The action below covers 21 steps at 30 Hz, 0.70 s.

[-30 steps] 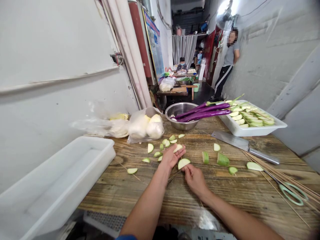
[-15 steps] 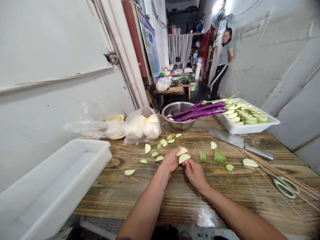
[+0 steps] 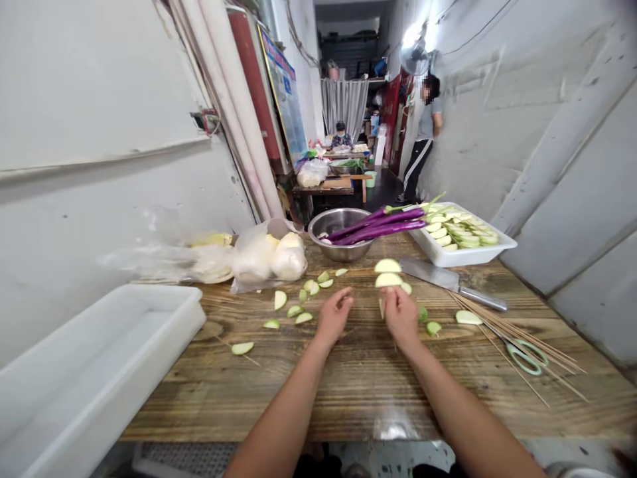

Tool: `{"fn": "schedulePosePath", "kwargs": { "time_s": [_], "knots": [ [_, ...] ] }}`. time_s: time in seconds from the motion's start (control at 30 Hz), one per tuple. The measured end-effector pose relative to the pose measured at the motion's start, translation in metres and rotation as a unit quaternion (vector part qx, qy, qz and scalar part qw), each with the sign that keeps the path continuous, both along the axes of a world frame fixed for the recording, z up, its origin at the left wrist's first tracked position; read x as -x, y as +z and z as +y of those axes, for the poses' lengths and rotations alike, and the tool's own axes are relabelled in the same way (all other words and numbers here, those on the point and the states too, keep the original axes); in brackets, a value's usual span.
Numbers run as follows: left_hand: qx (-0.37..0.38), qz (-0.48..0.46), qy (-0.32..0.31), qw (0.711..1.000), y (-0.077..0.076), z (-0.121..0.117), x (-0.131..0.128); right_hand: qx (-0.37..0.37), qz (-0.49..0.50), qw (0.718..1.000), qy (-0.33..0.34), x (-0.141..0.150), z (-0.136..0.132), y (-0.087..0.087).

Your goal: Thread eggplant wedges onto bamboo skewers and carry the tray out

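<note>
My right hand (image 3: 401, 317) is closed in a pinch on a skewer, mostly hidden by the fingers. Two half-moon zucchini slices (image 3: 387, 266) with pale flesh sit one above the other just over the fingertips. My left hand (image 3: 336, 312) is empty, its fingers loosely curled and apart, a little above the table. Loose zucchini slices (image 3: 303, 318) lie scattered to the left of it. Behind the right hand, zucchini pieces (image 3: 433, 328) rest on the wood, some partly covered by the hand.
A cleaver (image 3: 432, 273), bamboo skewers (image 3: 527, 335) and scissors (image 3: 526, 358) lie at right. Behind stand a steel bowl (image 3: 343, 252) with purple eggplants (image 3: 378, 229) and a white tray (image 3: 478, 255) of slices. A white bin (image 3: 164, 332) and bagged vegetables (image 3: 269, 259) are at left.
My hands have moved apart: the right went to the right with the two slices, and the left let go of them. The view has shifted slightly.
</note>
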<state>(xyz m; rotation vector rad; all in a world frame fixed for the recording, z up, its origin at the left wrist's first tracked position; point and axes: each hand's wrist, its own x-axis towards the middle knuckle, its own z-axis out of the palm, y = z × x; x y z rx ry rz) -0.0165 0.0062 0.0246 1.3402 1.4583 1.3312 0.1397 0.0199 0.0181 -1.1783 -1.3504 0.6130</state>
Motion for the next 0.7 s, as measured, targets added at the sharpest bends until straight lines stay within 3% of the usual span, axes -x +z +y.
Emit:
{"fn": "schedulePosePath", "kwargs": {
  "time_s": [0.07,0.13,0.3,0.37,0.57,0.7],
  "knots": [
    [-0.045,0.157,-0.07,0.984,-0.004,0.0,-0.01,0.003,0.057,0.996,-0.067,-0.018,0.011,0.006],
    [-0.072,0.274,-0.128,0.95,-0.005,0.002,-0.022,0.011,0.119,0.988,-0.102,-0.029,0.021,0.007],
    [-0.02,0.439,-0.212,0.873,-0.005,0.018,-0.04,0.031,0.158,0.984,-0.081,-0.028,0.03,-0.001],
    [-0.007,0.443,-0.234,0.865,-0.005,0.024,-0.04,0.036,0.15,0.985,-0.075,-0.025,0.031,-0.004],
    [-0.075,0.285,-0.299,0.908,0.001,0.038,-0.038,0.06,0.136,0.988,-0.051,-0.024,0.033,-0.008],
    [-0.097,0.26,-0.29,0.916,0.003,0.043,-0.043,0.073,0.122,0.989,-0.039,-0.024,0.035,-0.011]
  ]
}}
